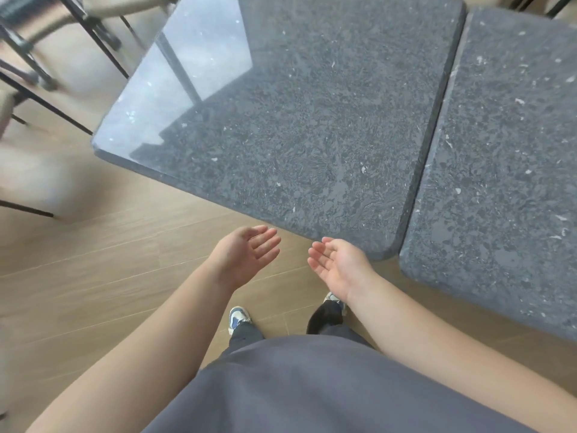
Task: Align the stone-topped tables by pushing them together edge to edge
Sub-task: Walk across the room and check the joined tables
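Note:
Two dark speckled stone-topped tables stand side by side. The left table (296,120) fills the middle of the view and the right table (499,167) lies along the right side. A narrow dark seam runs between their long edges, and the near corners are offset. My left hand (246,254) and my right hand (337,264) hover over the floor just short of the left table's near edge. Both hold nothing, with relaxed fingers and palms turned toward each other. Neither hand touches a table.
Chairs (46,42) with thin black legs and beige seats stand at the upper left, close to the left table's far corner. Wood-plank floor (109,260) spreads to the left and below. My feet in blue-and-white shoes (239,317) stand near the table's edge.

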Demonstrator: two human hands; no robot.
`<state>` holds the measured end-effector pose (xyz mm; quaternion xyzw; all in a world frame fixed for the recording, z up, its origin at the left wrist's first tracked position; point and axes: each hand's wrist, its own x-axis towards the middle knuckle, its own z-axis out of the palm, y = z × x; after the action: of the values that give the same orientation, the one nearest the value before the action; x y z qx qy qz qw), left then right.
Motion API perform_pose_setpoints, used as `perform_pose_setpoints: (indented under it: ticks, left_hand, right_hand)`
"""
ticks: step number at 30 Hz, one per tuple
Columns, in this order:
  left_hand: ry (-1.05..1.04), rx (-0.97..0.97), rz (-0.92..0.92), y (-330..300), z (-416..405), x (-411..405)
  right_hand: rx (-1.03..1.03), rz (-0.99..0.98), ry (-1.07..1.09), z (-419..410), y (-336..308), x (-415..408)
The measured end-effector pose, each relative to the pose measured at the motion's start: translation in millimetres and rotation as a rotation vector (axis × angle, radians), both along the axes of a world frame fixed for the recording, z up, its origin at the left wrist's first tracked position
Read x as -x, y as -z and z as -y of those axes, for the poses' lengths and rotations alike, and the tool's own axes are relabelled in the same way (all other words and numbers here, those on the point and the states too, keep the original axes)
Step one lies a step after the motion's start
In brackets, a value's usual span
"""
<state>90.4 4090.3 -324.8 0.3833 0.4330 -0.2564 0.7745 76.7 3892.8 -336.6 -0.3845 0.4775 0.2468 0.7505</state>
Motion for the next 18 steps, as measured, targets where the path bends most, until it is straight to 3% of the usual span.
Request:
perform_pose_setpoints:
  ticks: [10,18]
  left_hand:
    - [0.103,0.077,-0.106,25.6,-70.7,-2.8]
    - [0.026,0.105,-0.208,59.3,-47.4,-50.0]
  right_hand:
    - [0.081,-0.047,0.324,-72.0,35.8,36.7]
    - [0.113,-0.077,0.563,-33.0,60.2,37.2]
